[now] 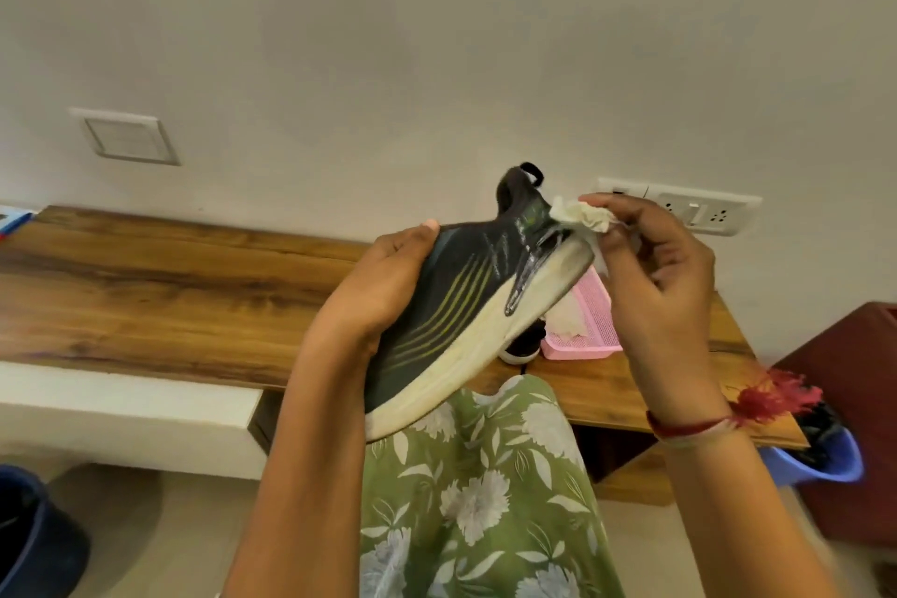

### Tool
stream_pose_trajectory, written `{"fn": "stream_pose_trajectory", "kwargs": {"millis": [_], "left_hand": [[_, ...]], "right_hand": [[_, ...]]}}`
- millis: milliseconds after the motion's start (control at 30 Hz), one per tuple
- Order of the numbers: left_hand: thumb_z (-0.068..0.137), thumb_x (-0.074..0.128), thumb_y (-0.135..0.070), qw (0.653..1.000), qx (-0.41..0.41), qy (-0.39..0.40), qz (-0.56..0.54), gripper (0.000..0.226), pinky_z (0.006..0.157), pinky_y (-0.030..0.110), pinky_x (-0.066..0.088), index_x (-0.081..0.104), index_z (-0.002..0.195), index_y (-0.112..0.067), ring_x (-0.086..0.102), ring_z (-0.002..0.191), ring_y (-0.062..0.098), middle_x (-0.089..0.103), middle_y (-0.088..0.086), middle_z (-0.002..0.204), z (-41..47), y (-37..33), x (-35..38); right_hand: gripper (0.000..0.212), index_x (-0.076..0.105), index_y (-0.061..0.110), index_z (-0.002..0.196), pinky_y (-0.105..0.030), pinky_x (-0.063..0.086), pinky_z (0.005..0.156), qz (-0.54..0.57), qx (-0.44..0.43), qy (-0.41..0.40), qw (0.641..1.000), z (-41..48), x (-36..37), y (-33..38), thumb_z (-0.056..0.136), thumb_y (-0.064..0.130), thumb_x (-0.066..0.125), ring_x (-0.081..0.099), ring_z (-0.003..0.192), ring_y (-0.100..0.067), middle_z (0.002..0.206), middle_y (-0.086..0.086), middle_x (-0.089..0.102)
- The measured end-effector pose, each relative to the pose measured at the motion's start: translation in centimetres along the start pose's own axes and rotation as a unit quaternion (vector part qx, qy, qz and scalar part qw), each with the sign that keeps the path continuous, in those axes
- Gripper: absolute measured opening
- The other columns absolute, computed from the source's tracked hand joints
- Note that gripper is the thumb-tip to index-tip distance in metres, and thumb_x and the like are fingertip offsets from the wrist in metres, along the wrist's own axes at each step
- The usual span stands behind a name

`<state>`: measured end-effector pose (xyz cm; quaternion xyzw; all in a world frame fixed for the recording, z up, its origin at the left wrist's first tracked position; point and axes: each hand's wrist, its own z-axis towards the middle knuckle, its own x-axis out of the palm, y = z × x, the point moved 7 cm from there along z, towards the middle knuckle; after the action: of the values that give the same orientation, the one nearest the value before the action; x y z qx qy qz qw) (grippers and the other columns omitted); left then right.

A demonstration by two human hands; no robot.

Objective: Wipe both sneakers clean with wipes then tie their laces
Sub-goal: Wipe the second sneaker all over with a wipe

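Left hand grips the sneaker; right hand pinches a wipe against its heel.

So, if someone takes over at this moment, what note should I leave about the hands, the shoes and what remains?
Left hand holds the dark sneaker in the air, heel up.
Right hand pinches a crumpled wipe against its heel.
Second sneaker sits on the table, mostly hidden, beside the pink basket of wipes.
Done: wiping under way.
Left: finish this sneaker, wipe the other, tie both laces.
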<state>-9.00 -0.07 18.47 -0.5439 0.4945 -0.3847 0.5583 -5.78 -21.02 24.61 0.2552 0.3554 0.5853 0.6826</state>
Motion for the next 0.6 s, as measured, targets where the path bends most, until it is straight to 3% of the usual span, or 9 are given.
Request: {"fn": "stream_pose_trajectory", "kwargs": {"millis": [167, 267, 367, 500, 600], "left_hand": [[0.103, 0.032, -0.042, 0.998, 0.015, -0.053, -0.002, 0.049, 0.056, 0.016, 0.045, 0.070, 0.084, -0.016, 0.063, 0.057, 0.001, 0.068, -0.008, 0.062, -0.7, 1.6, -0.3], [0.102, 0.033, -0.044, 0.997, 0.041, -0.051, 0.032, 0.050, 0.072, 0.032, 0.049, 0.071, 0.085, -0.016, 0.066, 0.069, 0.010, 0.070, -0.003, 0.070, -0.9, 1.4, -0.1], [0.101, 0.033, -0.048, 0.995, 0.064, -0.050, 0.063, 0.051, 0.088, 0.049, 0.051, 0.071, 0.088, -0.017, 0.067, 0.082, 0.025, 0.072, 0.007, 0.082, -1.1, 0.9, 0.1], [0.099, 0.032, -0.054, 0.990, 0.078, -0.066, 0.100, 0.056, 0.084, 0.054, 0.050, 0.068, 0.087, -0.013, 0.066, 0.078, 0.028, 0.069, 0.011, 0.079, -1.4, 0.6, -0.3], [0.100, 0.032, -0.053, 0.985, 0.082, -0.074, 0.130, 0.054, 0.076, 0.046, 0.051, 0.065, 0.079, -0.015, 0.061, 0.067, 0.021, 0.063, 0.002, 0.066, -1.4, 0.5, -0.4]], "right_hand": [[0.028, 0.067, 0.022, 0.101, -0.028, 0.050, 0.083, 0.000, -0.014, 0.027, 1.000, -1.1, 0.5, 0.5, 0.091, -0.001, 0.054, 0.063, 0.094, -0.015, 0.101, 0.000, 0.068], [0.030, 0.068, 0.018, 0.104, -0.024, 0.046, 0.086, -0.114, -0.099, 0.046, 0.987, -1.0, 1.1, 1.8, 0.089, -0.002, 0.051, 0.060, 0.098, -0.010, 0.104, 0.006, 0.066], [0.028, 0.067, 0.013, 0.106, -0.018, 0.036, 0.089, -0.260, -0.141, 0.083, 0.952, -1.1, 2.6, 2.0, 0.087, 0.004, 0.049, 0.058, 0.102, -0.018, 0.107, 0.001, 0.066], [0.024, 0.064, 0.015, 0.111, -0.029, 0.043, 0.088, -0.312, -0.116, 0.127, 0.934, -2.0, 4.0, 1.1, 0.092, 0.018, 0.051, 0.056, 0.101, -0.019, 0.111, 0.000, 0.063], [0.022, 0.066, 0.013, 0.112, -0.021, 0.039, 0.088, -0.284, -0.101, 0.120, 0.946, -2.2, 3.7, 1.1, 0.093, 0.013, 0.055, 0.057, 0.103, -0.018, 0.112, 0.000, 0.064]]}}
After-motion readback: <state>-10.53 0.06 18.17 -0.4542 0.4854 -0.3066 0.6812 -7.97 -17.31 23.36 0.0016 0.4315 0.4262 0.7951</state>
